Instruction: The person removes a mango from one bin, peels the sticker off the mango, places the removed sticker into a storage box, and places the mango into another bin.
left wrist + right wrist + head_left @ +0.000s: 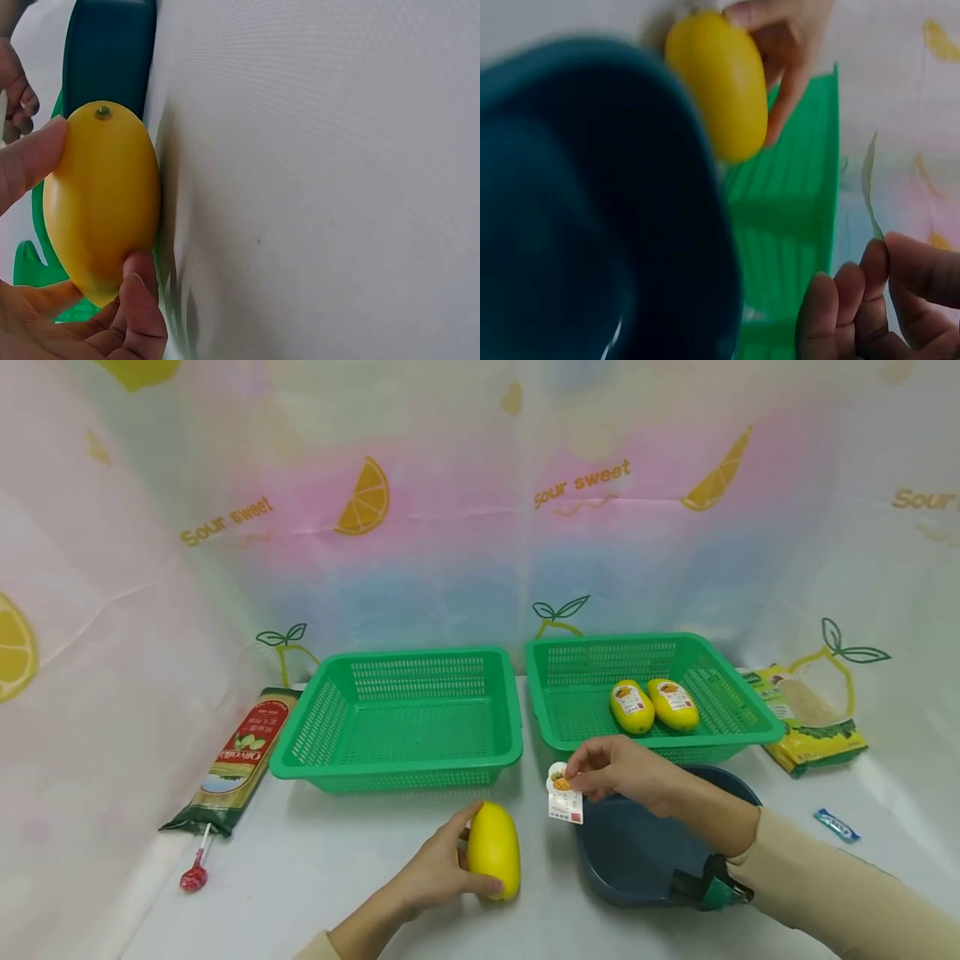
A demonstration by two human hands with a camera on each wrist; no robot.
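My left hand (442, 864) grips a plain yellow mango (495, 850) on the white table, thumb on one side and fingers round the far end. In the left wrist view the mango (103, 199) shows a small green stem spot. Between thumb and fingertips, my right hand (626, 772) pinches a white sticker label (564, 795) with a fruit picture, held up over the near side of the right basket. The right wrist view shows the label (870, 184) edge-on. Two mangoes (652, 706) bearing similar labels lie in the right green basket (551, 739).
A second green basket (397, 772) stands at left. Under my right forearm sits a dark blue basin (637, 852). An Olivoilà packet (243, 756) and a red lollipop (193, 875) lie at left; a yellow bag (813, 727) and a small blue-wrapped candy (836, 825) at right.
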